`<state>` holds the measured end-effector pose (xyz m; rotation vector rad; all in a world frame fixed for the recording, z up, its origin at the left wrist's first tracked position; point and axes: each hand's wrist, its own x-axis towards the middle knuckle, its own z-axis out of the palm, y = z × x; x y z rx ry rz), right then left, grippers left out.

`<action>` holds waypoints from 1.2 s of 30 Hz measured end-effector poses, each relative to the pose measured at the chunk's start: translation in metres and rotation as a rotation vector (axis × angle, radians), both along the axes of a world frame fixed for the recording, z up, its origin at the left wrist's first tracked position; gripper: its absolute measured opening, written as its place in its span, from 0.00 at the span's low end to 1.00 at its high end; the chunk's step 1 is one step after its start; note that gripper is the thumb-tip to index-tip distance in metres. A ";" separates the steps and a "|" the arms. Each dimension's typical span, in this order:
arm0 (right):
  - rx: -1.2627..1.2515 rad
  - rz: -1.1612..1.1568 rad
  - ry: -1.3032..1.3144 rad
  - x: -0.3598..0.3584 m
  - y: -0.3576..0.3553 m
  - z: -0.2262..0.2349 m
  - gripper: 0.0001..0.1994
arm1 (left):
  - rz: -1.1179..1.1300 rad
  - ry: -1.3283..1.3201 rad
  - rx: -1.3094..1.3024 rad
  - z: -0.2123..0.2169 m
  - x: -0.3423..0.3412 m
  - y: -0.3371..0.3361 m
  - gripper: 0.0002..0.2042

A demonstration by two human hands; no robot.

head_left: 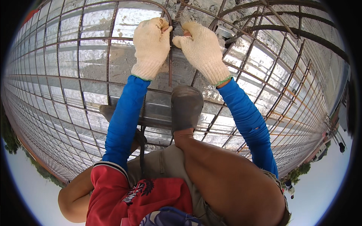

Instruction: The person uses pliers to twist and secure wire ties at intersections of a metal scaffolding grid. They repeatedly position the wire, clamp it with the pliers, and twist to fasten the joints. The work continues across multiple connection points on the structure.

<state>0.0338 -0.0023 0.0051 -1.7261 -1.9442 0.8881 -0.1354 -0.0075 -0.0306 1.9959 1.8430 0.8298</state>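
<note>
Both of my hands wear cream knitted gloves and blue arm sleeves, and they work close together at the top of the view. My left hand point(152, 47) is closed, thumb pressed to its curled fingers, just left of a hooked steel reinforcing bar point(170, 67). On the other side of that bar, my right hand point(202, 49) is also closed in a pinch, with bare fingertips showing at the glove's end. Whatever either pinch holds is hidden or too small to make out. Between and above the hands, a ribbed bar point(181, 13) meets the hooked bar.
A rebar mesh point(94, 79) spreads over ribbed metal decking point(90, 96) on all sides. Thick bent bars point(294, 28) arch at the upper right. My dark boot point(186, 107) stands on the mesh right below the hands. Far off at the right edge, another person point(289, 187) is visible.
</note>
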 end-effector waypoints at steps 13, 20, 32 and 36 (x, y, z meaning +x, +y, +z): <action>0.022 -0.080 0.090 -0.010 0.001 -0.010 0.16 | -0.037 0.026 -0.016 0.005 -0.004 0.008 0.07; 0.139 -0.201 0.261 -0.038 -0.021 -0.022 0.12 | 0.045 -0.113 -0.115 0.014 0.007 0.008 0.10; 0.023 -0.295 0.392 -0.056 -0.057 -0.015 0.20 | 0.024 -0.575 -0.384 0.010 -0.015 -0.019 0.13; 0.057 -0.214 0.341 -0.063 -0.056 0.001 0.22 | -0.134 -0.551 -0.339 -0.002 -0.029 -0.013 0.12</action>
